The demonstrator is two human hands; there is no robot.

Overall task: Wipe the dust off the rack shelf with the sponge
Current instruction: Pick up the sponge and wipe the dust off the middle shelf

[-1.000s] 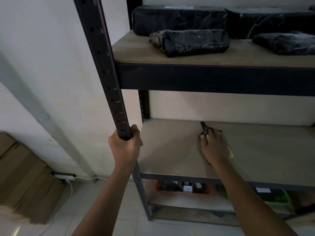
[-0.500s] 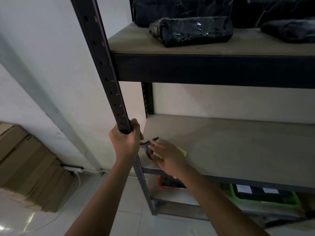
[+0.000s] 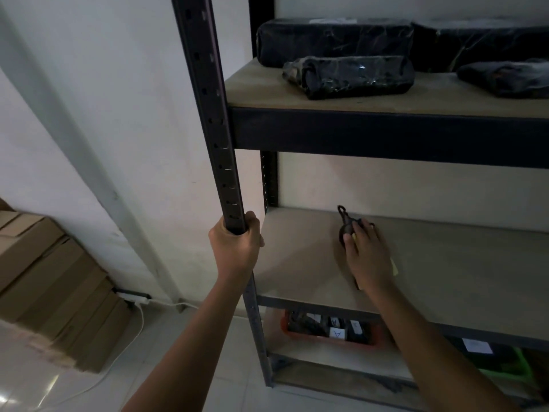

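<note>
The left hand (image 3: 235, 246) wraps its fingers around the rack post (image 3: 221, 162) — likely for bracing. The right hand (image 3: 367, 254) lies flat, fingers spread, pressing the sponge (image 3: 347, 230) onto the middle shelf (image 3: 463, 269) — mid-wipe, toward the back left.

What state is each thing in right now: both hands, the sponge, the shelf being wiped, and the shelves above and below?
left hand: grips the rack's front post
right hand: fingers flat, pressing the sponge down
sponge: on the middle shelf, mostly hidden under the hand
middle shelf: bare apart from the sponge
upper shelf: holds dark wrapped bundles
lower shelf: holds a red tray of labelled items
</note>
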